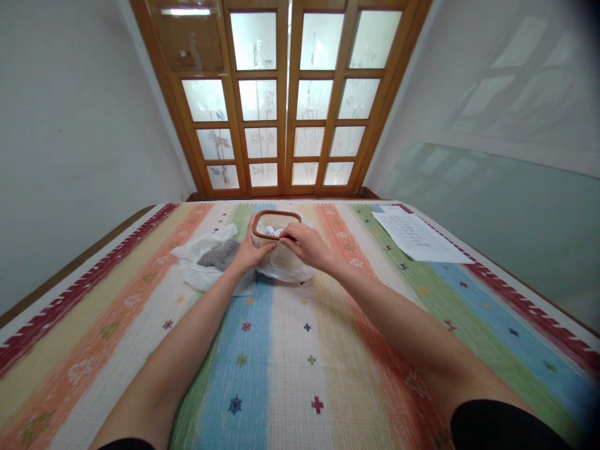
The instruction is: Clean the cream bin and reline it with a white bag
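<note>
- Tub (276, 212): our left hand (252, 253) cups its side; our right hand (307, 245) pinches its rim (267, 236).
- Risk: bag (287, 272) snagging as we lift, tipping it.

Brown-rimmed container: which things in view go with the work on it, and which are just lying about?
In use:
- brown-rimmed container, left hand and right hand on it
- small white items inside
- probably the pale plastic against it

Apparently lying about:
- grey bundle on white plastic bag
- papers, right
</note>
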`<state>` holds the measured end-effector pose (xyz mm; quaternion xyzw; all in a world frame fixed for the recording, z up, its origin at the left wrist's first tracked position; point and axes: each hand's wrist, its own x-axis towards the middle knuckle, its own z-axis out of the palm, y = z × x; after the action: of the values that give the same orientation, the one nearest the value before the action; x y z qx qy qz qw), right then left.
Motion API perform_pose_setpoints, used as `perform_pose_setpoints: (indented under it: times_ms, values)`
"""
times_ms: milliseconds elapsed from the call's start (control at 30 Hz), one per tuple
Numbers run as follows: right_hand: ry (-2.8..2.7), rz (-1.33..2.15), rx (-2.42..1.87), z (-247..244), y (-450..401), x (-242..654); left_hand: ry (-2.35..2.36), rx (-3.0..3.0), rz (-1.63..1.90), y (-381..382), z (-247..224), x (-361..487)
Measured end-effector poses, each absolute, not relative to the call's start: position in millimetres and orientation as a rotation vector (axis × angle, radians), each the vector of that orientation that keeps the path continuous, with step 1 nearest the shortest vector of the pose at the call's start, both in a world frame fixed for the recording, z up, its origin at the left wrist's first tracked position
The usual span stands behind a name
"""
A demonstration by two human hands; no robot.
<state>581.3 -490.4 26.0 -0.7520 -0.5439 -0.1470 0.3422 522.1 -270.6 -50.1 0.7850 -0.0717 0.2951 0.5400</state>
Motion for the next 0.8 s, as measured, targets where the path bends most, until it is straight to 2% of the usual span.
perform_pose_setpoints:
  times_ms: [300, 533, 800]
  values:
    - [-1.415, -0.377, -1.845, 18, -488, 572, -0.305, 1.802, 0.677, -261, -56, 521]
    - [-1.351, -0.527, -1.882, 24, -483, 572, -0.260, 1.816, 0.684, -265, -62, 519]
    - [-1.231, -0.513, -1.854, 30, -490, 568, -0.260, 1.792, 0.629, -271, -59, 518]
